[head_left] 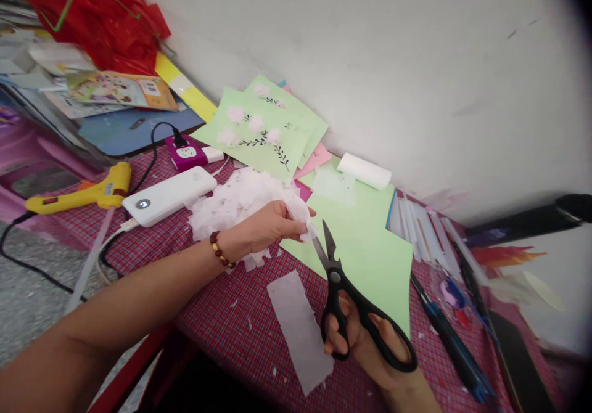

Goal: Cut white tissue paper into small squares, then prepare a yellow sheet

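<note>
White tissue paper (300, 212), head view: held above the middle of the tabletop (222, 314), pinched between the thumb and fingers of the left hand (268, 227). Its free edge faces right and near, toward the scissors (335, 275).

Right hand (363, 345): grips the black scissors by the handle loops. Blades parted; long axis running from near right to far left. The paper lies far and left of this hand, directly off the blade tips. The left blade's tip meets the paper's lower edge in view; whether it touches or passes behind cannot be told. Left hand is the closer of the two to the paper.

Surroundings: a heap of cut tissue pieces (245, 194) lies left of and beyond the left hand. A flat tissue strip (300, 333) lies near, left of the right hand. A pale green sheet (370, 240) lies beyond the scissors.
</note>
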Tool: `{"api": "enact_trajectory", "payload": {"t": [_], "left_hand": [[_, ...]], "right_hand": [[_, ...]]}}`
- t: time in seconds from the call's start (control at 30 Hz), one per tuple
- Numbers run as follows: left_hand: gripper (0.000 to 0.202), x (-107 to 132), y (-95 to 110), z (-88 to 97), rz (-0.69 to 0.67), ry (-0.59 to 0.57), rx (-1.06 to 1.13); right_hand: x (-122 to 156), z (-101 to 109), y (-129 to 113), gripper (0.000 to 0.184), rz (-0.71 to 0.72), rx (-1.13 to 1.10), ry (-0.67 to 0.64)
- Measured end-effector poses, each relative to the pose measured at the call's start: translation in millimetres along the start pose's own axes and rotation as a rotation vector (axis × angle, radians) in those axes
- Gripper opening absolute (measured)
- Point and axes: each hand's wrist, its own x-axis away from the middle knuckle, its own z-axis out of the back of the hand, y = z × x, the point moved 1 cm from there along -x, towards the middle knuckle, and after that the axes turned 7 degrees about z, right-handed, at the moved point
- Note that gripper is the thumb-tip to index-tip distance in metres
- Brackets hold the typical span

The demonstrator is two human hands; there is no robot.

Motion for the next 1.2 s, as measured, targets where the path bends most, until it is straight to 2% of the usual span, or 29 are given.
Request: {"api": "enact_trajectory", "payload": {"t": [0.2, 0.43, 0.7, 0.77, 0.93, 1.0, 1.1, 1.2], "left_hand": [[0.008, -5.5, -7.5, 6.4, -0.043, 0.009, -0.034], [0.026, -0.9, -1.1, 1.3, -0.020, 0.071, -0.043], [0.039, 1.3, -6.7, -3.7, -0.002, 0.014, -0.126], [0.035, 2.0, -7.8, -4.6, -0.004, 0.002, -0.167], [0.005, 3.4, -7.3, -5.5, -0.060, -0.040, -0.276], [0.003, 4.0, -6.4, -6.2, -0.063, -0.046, -0.276], [0.014, 5.4, -4.4, -7.8, -0.018, -0.045, -0.233], [0.027, 7.5, -2.3, -8.9, -0.003, -0.061, -0.199]], "right_hand": [[1.8, -1.8, -0.9, 0.044, 0.017, -0.012, 0.037], [-0.1, -4.0, 1.2, 0.047, 0.008, -0.001, 0.028], [-3.6, -6.8, 0.3, 0.043, 0.007, -0.062, 0.003], [-4.3, -7.3, 1.3, 0.042, -0.006, -0.082, 0.000], [-1.7, -6.4, 6.9, 0.047, -0.010, -0.112, 0.069], [0.6, -6.5, 8.9, 0.045, -0.016, -0.077, 0.094], [2.4, -8.8, 10.4, 0.038, -0.015, -0.025, 0.091], [0.6, -12.9, 10.0, 0.048, -0.027, -0.090, 0.044]]}}
